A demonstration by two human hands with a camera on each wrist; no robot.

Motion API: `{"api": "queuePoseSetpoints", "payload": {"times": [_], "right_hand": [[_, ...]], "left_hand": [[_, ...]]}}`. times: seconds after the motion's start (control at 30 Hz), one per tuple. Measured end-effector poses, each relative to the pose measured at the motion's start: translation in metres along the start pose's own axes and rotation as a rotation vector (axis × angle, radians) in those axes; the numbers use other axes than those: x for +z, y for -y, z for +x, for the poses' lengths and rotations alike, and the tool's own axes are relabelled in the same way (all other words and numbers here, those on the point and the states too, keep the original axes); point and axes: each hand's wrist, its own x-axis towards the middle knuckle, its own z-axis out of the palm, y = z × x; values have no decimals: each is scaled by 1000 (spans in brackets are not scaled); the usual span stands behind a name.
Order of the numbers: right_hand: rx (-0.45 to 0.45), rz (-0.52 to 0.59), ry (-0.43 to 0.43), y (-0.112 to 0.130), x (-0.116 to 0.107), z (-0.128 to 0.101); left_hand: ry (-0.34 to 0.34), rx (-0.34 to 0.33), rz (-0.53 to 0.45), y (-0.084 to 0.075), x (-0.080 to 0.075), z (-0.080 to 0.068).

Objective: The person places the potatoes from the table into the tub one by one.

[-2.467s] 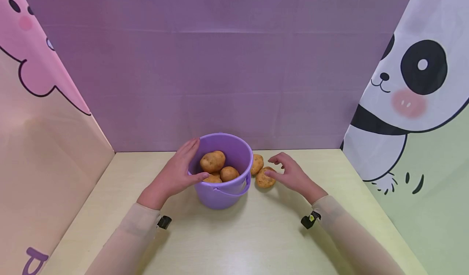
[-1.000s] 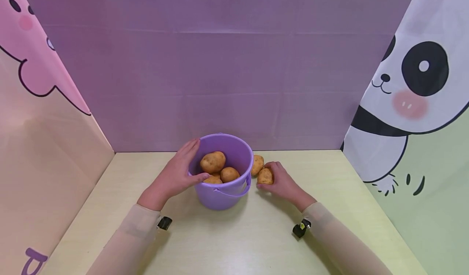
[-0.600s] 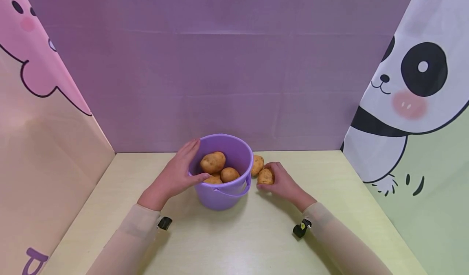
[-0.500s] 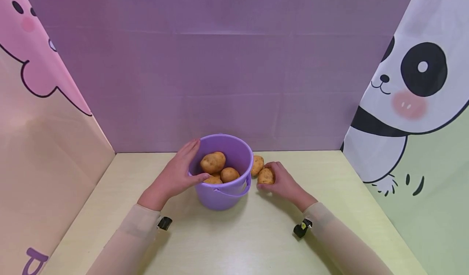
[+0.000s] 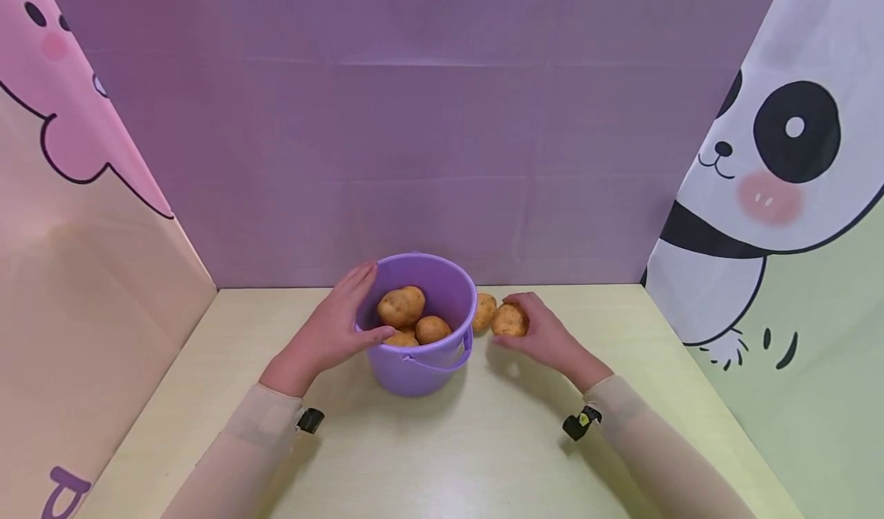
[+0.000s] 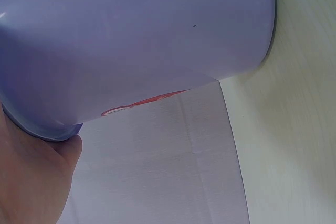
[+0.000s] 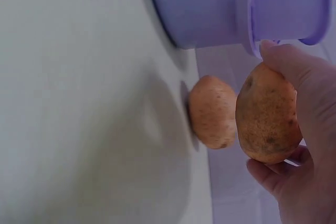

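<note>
A purple bucket (image 5: pixel 414 373) stands upright with several potatoes (image 5: pixel 401 306) inside. My left hand (image 5: pixel 334 331) holds its rim from the left, thumb over the near side and fingers along the far side. In the left wrist view, part of that hand (image 6: pixel 37 177) shows against the rim beside the bucket's wall (image 6: pixel 131 35). To the right of the bucket, my right hand (image 5: pixel 549 335) grips a potato (image 5: pixel 509 320) between thumb and fingers. The right wrist view shows this potato (image 7: pixel 268 114) raised off the table, with a second potato (image 7: pixel 212 112) lying behind it.
The second loose potato (image 5: pixel 485 312) lies on the pale table (image 5: pixel 442 457), close against the bucket's right side. The bucket's handle (image 5: pixel 442 365) hangs down at the front right. A purple backdrop (image 5: pixel 442 135) rises behind the table's far edge.
My right hand has come down around the nearer loose potato, taken hold of it and raised it, shifting slightly right and away from me. My left hand and the bucket have stayed in place.
</note>
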Motion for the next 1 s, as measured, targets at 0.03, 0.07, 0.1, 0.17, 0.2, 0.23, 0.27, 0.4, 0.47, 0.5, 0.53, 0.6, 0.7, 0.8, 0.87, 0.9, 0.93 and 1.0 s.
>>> {"api": "queuePoseSetpoints", "payload": {"times": [0.03, 0.07, 0.1, 0.17, 0.2, 0.23, 0.27, 0.4, 0.47, 0.5, 0.53, 0.6, 0.7, 0.8, 0.87, 0.9, 0.93, 1.0], "right_hand": [[-7, 5, 1, 1, -2, 0], [-16, 10, 3, 2, -5, 1], [-24, 13, 5, 4, -7, 1], [-38, 11, 10, 6, -11, 3], [-41, 11, 12, 7, -13, 4], [-46, 11, 12, 8, -15, 4], [-46, 17, 15, 11, -18, 5], [-43, 42, 21, 19, -27, 8], [-39, 53, 28, 24, -31, 10], [-40, 57, 32, 26, -33, 11], [-44, 58, 36, 28, -34, 12], [-56, 64, 44, 31, -37, 15], [-83, 76, 58, 35, -40, 19], [-108, 89, 73, 39, -43, 22], [-117, 89, 84, 41, -45, 23], [-119, 91, 90, 44, -46, 23], [-121, 94, 93, 45, -48, 23], [-125, 98, 97, 49, -51, 24]], "left_hand": [[2, -1, -1, 0, 0, 0], [3, -3, -2, 0, 0, 0], [7, -6, -5, 0, 0, -1], [10, -7, -6, -1, 0, -1], [11, -7, -6, -1, 0, -1], [11, -7, -7, -1, 0, -1], [10, -6, -8, -1, 0, -1], [6, -4, -13, -1, -1, -1], [6, -5, -12, -1, -1, -1], [6, -6, -12, -1, -1, -1], [7, -6, -11, -1, -1, -1], [8, -8, -10, -1, -1, -1], [5, -8, -9, -1, -2, -1], [5, -8, -9, -1, -2, -1], [5, -9, -10, -1, -1, 0], [5, -8, -10, -1, -1, 0], [4, -6, -9, -1, -1, 0], [4, -5, -9, 0, 0, 0]]}}
